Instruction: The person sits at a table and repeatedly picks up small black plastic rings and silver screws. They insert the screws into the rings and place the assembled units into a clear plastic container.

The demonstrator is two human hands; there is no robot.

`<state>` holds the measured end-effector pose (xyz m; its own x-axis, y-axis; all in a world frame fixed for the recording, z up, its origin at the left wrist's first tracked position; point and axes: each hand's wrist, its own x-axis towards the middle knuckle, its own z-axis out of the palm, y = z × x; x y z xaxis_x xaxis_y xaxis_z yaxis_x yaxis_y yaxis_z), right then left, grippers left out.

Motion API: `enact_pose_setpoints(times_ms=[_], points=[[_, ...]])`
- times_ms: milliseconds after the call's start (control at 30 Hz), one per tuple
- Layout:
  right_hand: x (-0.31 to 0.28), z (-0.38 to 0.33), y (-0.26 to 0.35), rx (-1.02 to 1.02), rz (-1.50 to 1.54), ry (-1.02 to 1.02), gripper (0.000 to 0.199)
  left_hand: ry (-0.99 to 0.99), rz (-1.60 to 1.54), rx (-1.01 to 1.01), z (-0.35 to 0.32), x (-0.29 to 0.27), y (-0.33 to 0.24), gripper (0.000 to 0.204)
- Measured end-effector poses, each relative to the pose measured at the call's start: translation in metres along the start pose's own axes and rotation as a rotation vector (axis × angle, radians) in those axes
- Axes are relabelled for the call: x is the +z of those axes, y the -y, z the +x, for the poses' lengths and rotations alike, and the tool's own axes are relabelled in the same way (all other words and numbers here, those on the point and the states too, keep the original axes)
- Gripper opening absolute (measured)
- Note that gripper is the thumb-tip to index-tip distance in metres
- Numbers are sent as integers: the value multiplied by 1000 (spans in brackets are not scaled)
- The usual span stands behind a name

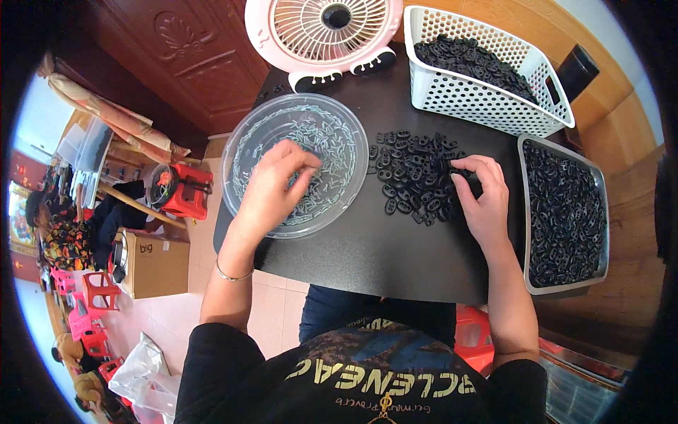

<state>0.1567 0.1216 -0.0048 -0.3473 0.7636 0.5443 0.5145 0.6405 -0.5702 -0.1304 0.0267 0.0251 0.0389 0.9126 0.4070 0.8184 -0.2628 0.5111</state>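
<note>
1. Dark, smooth desk spreads across the centre of the frame, with a pale tiled floor showing to its lower left
2. On it, just right of centre, lies a loose pile of small black pieces, roughly oval and with holes through them
3. At the pile's right edge is the right hand, thumb and fingers curved and parted; something dark shows between them, but I cannot tell whether it is gripped
4. Left of centre, the left hand is over a round clear tub, its fingers bent and thumb near the forefinger; whether it has hold of anything I cannot tell
5. Short pale pins lie scattered inside the tub
6. Right of the frame, a metal tray holds many more black pieces
7. Toward the upper right, a white perforated basket carries another heap of them
8. At the top centre stands a pink fan
9. Farther out, a red stool and a cardboard box stand at the left
</note>
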Motion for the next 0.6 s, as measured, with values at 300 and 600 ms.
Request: enact_pose_setpoints(times_ms=[300, 600], points=[[0, -1, -3, -1, -1, 13, 17, 181, 84, 123, 0, 4, -11, 9], [0, -1, 0, 14, 16, 15, 16, 170, 268, 200, 5, 15, -10, 12]])
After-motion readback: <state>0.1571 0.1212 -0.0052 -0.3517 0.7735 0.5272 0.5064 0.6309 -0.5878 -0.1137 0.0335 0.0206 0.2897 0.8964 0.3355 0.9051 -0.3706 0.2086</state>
